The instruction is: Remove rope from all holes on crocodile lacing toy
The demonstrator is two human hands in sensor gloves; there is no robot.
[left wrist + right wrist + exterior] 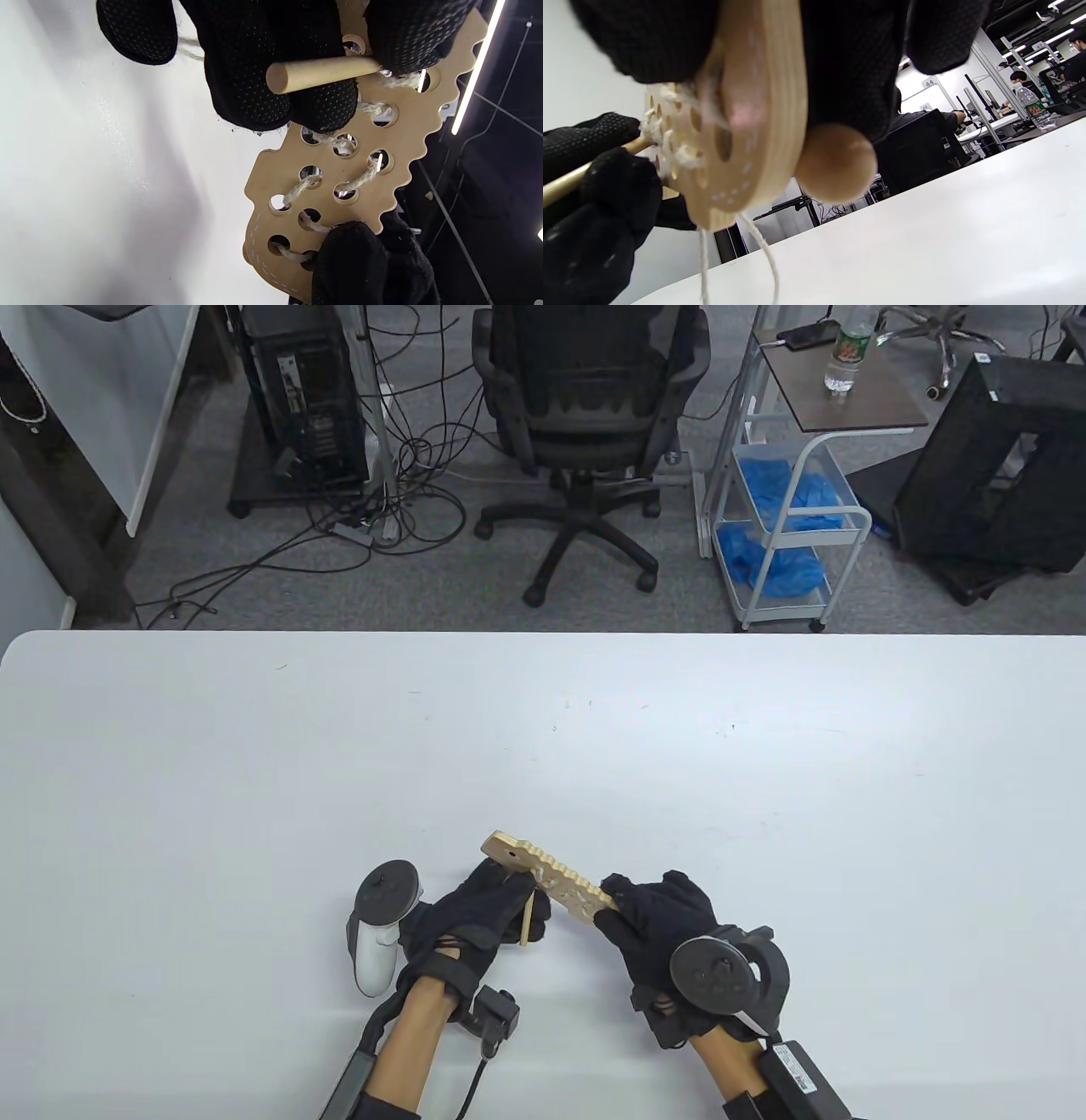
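Black-gloved, the left hand [475,920] sat at about seven o'clock on the white table [254,780], its fingers [271,84] curled round a wooden stick [322,74] tied to the end of the rope [356,180]. The stick lay against the board's face, just beside a hole near one end. To its right, the wooden crocodile board [551,882] was held above the table near the six o'clock edge, slanting from ten o'clock down to four o'clock between the two hands. Rope was laced through several of its holes, and two strands hung from its lower edge in the right wrist view. The right hand [657,920] pinched the board's four o'clock end, fingers and thumb curled over it. A round wooden bead [835,163] showed just beside the board's rim under that hand.
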